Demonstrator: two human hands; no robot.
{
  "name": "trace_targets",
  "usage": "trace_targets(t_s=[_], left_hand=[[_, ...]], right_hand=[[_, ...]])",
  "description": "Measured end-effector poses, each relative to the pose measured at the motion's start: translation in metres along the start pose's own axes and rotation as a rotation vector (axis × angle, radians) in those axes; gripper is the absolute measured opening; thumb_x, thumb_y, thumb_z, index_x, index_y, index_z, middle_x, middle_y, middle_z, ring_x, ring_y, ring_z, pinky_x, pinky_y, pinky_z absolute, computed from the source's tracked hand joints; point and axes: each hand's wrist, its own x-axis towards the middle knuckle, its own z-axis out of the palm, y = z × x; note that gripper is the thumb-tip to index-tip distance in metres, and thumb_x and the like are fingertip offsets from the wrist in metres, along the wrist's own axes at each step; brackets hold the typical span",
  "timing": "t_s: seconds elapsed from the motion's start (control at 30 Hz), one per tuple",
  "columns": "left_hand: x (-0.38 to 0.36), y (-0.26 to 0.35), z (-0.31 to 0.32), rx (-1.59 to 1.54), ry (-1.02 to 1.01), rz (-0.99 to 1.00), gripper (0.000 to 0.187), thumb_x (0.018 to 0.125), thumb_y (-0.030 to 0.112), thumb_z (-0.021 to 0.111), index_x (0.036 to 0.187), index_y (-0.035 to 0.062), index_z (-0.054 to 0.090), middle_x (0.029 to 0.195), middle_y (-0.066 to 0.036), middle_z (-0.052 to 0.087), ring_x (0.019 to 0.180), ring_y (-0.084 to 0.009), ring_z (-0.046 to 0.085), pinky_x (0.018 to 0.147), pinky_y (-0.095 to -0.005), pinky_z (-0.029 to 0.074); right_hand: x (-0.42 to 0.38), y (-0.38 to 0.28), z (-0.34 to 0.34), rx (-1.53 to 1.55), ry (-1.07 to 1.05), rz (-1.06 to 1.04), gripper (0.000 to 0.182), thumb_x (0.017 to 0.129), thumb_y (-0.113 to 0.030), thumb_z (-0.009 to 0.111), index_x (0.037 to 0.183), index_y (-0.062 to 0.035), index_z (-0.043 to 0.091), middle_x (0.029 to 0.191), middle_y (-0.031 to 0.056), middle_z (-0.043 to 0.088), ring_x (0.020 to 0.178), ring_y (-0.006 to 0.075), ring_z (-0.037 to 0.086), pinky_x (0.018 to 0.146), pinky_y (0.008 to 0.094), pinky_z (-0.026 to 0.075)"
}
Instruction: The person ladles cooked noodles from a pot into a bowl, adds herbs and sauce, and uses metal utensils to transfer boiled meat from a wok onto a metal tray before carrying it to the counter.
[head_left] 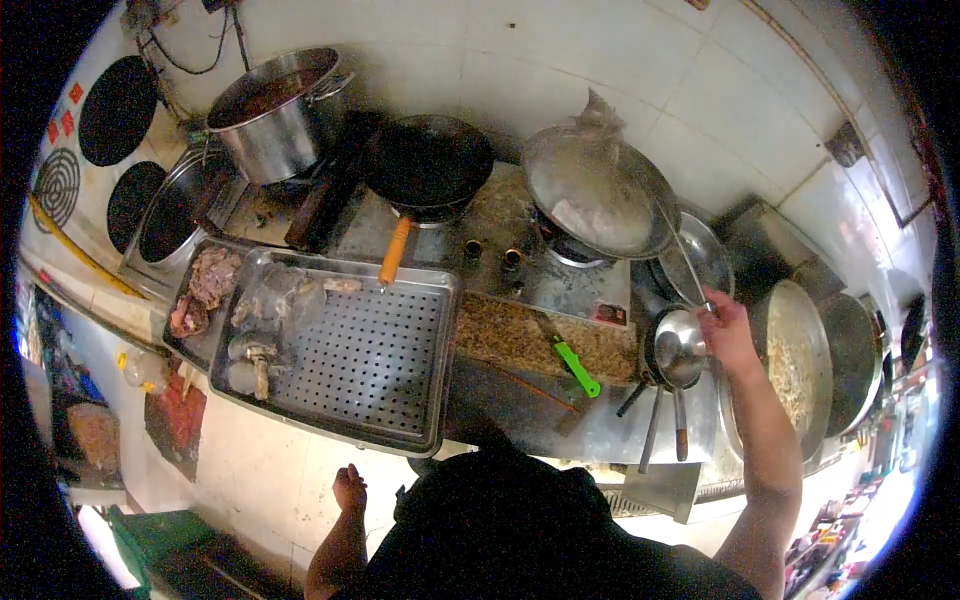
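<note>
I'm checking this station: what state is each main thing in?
Tall silver metal stockpot: uncovered, reddish contents
Round black wok: uncovered
Round grey wok: uncovered, pale contents
Rectangular perforated steel tray: partly loaded
Bright green-handled tool: lying down
Right hand: gripping thin silver metal handle
Left hand: nothing visibly held

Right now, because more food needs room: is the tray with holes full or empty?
Partly filled: pale pieces lie at the left end of the tray, while its right side shows bare holes.
</note>
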Motion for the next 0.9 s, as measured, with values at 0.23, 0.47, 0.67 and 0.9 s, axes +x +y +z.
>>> trace_targets(t_s=[0.23,0.47,0.67,0.9], left_hand=[[0.011,-0.009,0.003,0.088,-0.036,0.01,0.035,0.088,0.031,0.045,0.068,0.0027,0.045,0.053,-0.005,0.048,0.045,-0.0128,0.048,0.042,-0.0268,0.042],[0.009,0.009,0.006,0.214,-0.06,0.062,0.036,0.088,0.03,0.045,0.068,0.0,0.046,0.054,-0.007,0.05,0.044,-0.0147,0.049,0.043,-0.0288,0.043],[0.005,0.017,-0.004,0.208,-0.042,0.065,0.035,0.087,0.028,0.046,0.067,-0.0006,0.044,0.054,-0.009,0.05,0.044,-0.0158,0.049,0.043,-0.0292,0.042],[0.005,0.001,-0.006,-0.092,-0.047,-0.114,0.031,0.087,0.026,0.048,0.068,0.0016,0.044,0.057,-0.007,0.049,0.044,-0.0148,0.046,0.041,-0.0278,0.04]], right_hand=[[-0.022,-0.044,-0.02,0.075,-0.029,0.046,0.03,0.077,0.001,0.053,0.106,-0.0009,0.056,0.077,0.002,0.058,0.064,0.0097,0.051,0.057,0.024,0.043],[-0.019,0.016,0.006,-0.216,-0.062,-0.316,0.028,0.076,-0.006,0.056,0.104,-0.0012,0.056,0.084,0.007,0.062,0.073,0.0169,0.056,0.067,0.0311,0.045],[-0.027,0.001,0.012,-0.295,-0.223,0.061,0.033,0.076,-0.017,0.058,0.105,-0.0032,0.055,0.091,0.0164,0.061,0.083,0.0246,0.059,0.076,0.0321,0.045],[-0.048,-0.041,-0.032,-0.432,-0.293,-0.373,0.036,0.074,-0.008,0.057,0.107,0.004,0.052,0.074,0.0078,0.06,0.05,0.0126,0.05,0.052,0.0279,0.042]])
